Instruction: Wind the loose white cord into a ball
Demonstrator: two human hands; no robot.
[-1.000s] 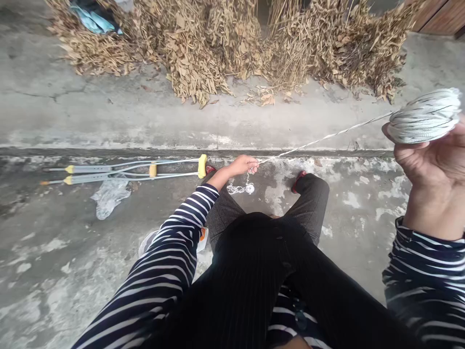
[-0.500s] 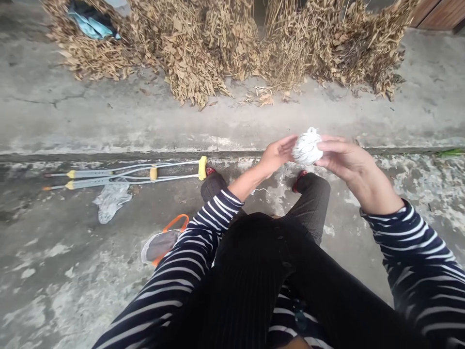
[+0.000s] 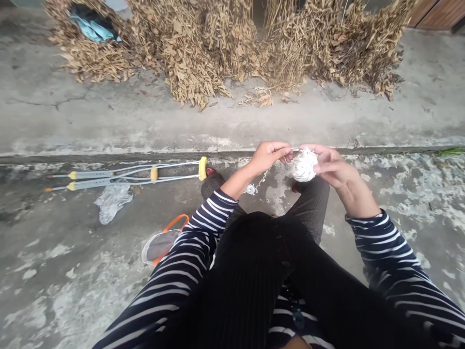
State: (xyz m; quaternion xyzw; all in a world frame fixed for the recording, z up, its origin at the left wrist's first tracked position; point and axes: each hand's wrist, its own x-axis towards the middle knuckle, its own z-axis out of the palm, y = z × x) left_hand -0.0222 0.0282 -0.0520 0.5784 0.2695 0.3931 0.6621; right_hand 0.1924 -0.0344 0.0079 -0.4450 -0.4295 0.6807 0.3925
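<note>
A white ball of string is held in my right hand, thumb on the near side and fingers round its far edge. Just left of it, my left hand is closed in a pinch on the strand of string that runs to the top of the ball. From below my left hand another length of string hangs down toward a small loose white coil by my legs. Part of the ball's right side is hidden by my right fingers.
Crutches lie on the concrete at the left, with a clear plastic bag beside them. A grey bag with orange handles sits by my left sleeve. Dried plant stalks and a blue-and-black cloth lie on the raised ledge.
The ball has come slightly nearer to me and turned. My left hand has gone from open fingers beside the ball to a pinch on the string. The small coil now shows below.
</note>
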